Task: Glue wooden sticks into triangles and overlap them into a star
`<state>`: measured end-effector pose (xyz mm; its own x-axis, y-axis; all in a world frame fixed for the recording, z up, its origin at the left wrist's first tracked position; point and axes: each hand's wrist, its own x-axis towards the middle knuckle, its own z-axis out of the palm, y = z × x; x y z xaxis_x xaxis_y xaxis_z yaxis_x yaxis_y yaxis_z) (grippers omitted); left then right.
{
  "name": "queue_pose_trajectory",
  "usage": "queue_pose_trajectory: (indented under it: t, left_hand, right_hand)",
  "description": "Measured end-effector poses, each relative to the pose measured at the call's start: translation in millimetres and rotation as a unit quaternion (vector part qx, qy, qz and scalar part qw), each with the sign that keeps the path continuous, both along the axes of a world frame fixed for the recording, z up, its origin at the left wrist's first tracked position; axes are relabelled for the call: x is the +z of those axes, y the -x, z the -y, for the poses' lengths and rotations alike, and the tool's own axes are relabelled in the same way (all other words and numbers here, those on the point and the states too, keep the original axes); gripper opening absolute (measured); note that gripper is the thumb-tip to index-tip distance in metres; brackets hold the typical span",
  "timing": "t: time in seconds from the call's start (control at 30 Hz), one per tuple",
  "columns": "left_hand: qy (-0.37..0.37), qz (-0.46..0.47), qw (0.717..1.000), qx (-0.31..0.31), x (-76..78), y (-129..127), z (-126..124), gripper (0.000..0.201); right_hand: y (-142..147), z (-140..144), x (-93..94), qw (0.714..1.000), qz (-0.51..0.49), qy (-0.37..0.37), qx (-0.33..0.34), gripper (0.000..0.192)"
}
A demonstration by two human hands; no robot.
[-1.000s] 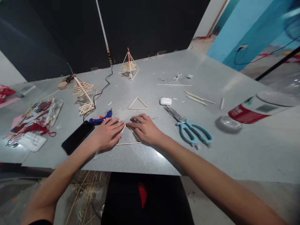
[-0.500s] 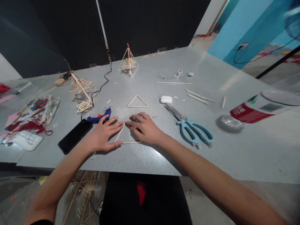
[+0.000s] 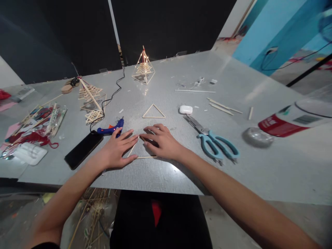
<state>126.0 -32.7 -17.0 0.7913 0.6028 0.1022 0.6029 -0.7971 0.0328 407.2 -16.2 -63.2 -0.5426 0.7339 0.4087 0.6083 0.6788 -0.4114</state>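
A triangle of thin wooden sticks [image 3: 145,157] lies flat on the table between my hands. My left hand [image 3: 118,148] rests along its left side, fingers stretched, fingertips at the top corner and thumb at the bottom stick. Over the right side lies my right hand [image 3: 162,143], fingers spread and slightly bent, covering most of that stick. Just beyond is a smaller stick triangle [image 3: 154,117]. A blue hot glue gun [image 3: 109,130] touches or nearly touches my left fingers, its small red light showing. Light-blue-handled scissors [image 3: 211,138] lie right of my right hand.
A stick pyramid [image 3: 144,71] with lit string lights stands at the back; another stick structure [image 3: 90,98] is at left. Around are a phone [image 3: 83,151], a white case [image 3: 185,110], loose sticks [image 3: 221,107], a labelled plastic tub [image 3: 287,119] and bagged craft supplies [image 3: 38,128].
The small lights on the back pyramid now glow; they were dark before. The view has shifted slightly. Both hands keep their place on the triangle.
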Motion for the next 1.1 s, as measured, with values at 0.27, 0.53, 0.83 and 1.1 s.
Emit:
queue_pose_trajectory:
  t: [0.27, 0.53, 0.83, 1.1]
  left_hand:
    - [0.003, 0.003, 1.000, 0.001, -2.1, -0.1, -0.2, 0.063]
    - [0.011, 0.001, 1.000, 0.007, -0.5, -1.2, 0.3, 0.063]
    - [0.014, 0.003, 1.000, 0.002, 2.4, -2.7, 0.3, 0.061]
    - [0.009, 0.002, 1.000, 0.002, 1.1, -2.6, 0.4, 0.060]
  right_hand:
    - [1.1, 1.6, 1.5, 1.000, 0.014, 0.008, -0.008, 0.045]
    - [1.9, 2.8, 6.6, 1.000, 0.022, -0.003, 0.003, 0.044]
    - [2.3, 3.8, 2.5, 1.000, 0.018, -0.011, 0.007, 0.044]
    - [-3.7, -2.1, -1.0, 0.999, -0.029, -0.008, -0.021, 0.052]
